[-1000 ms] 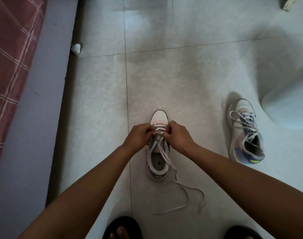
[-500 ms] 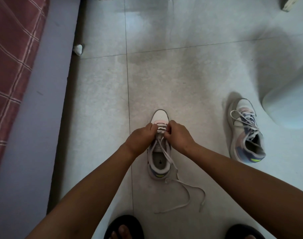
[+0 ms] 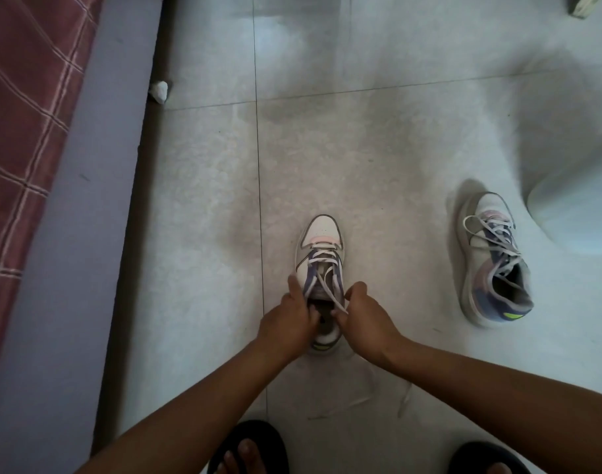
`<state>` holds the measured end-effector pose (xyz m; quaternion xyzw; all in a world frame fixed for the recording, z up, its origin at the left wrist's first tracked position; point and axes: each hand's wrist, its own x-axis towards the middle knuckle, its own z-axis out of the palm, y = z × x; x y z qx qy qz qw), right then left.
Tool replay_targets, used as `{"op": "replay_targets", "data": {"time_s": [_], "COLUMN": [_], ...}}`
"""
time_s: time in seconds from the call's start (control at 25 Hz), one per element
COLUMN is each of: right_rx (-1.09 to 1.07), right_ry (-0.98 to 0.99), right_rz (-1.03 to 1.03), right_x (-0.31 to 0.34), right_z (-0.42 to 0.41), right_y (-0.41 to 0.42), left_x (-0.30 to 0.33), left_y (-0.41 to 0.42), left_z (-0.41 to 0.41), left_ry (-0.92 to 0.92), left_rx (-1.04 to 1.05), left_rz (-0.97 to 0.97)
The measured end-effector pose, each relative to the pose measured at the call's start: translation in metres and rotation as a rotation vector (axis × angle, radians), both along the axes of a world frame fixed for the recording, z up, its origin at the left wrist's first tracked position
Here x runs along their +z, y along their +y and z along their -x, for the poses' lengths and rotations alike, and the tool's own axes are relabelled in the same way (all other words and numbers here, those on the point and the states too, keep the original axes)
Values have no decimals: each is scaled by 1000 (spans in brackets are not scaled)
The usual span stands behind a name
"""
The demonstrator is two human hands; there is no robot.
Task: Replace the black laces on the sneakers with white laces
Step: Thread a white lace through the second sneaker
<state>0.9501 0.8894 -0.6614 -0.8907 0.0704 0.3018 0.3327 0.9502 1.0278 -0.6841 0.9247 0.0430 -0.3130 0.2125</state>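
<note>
On the tiled floor (image 3: 378, 148), the left hand (image 3: 287, 323) grips the near sneaker (image 3: 322, 254) at its collar, fingers curled into the opening. The right hand (image 3: 363, 318) pinches its white lace (image 3: 330, 290) at the opposite rim. The second sneaker (image 3: 491, 258), white-laced, lies well apart to the right.

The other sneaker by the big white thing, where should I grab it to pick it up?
Grip the other sneaker at its heel collar, coming from above at the near end. The opening gapes upward there and the laces lie loose further forward, so the rim is free to pinch.
</note>
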Motion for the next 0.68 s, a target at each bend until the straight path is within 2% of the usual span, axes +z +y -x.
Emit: {"op": "replay_targets", "data": {"time_s": [0.08, 0.2, 0.24, 0.32, 0.36, 0.6, 0.68], "right_rx": [-131, -610, -686, -653, -606, -542, -508], "right_ry": [79, 555, 640, 629, 566, 394, 324], "right_rz": [-109, -704, -813, -796, -744, -628, -635], "right_x": [10, 32, 36, 40, 41, 47, 50], "right_z": [6, 23, 27, 33, 33, 33, 37], "right_y": [2, 9, 11, 12, 13, 12, 9], "left_x": [-2, 1, 2, 3, 4, 11, 16], "left_y": [-7, -13, -13, -15, -16, -9, -6], "left_z": [-3, -4, -4, -4, -5, -8, -9], "left_ry": [89, 57, 66, 95, 107, 175, 141], "left_rx": [10, -19, 68, 246, 269, 141, 93], "left_rz": [-106, -146, -101, -18, -10, -74, -103]}}
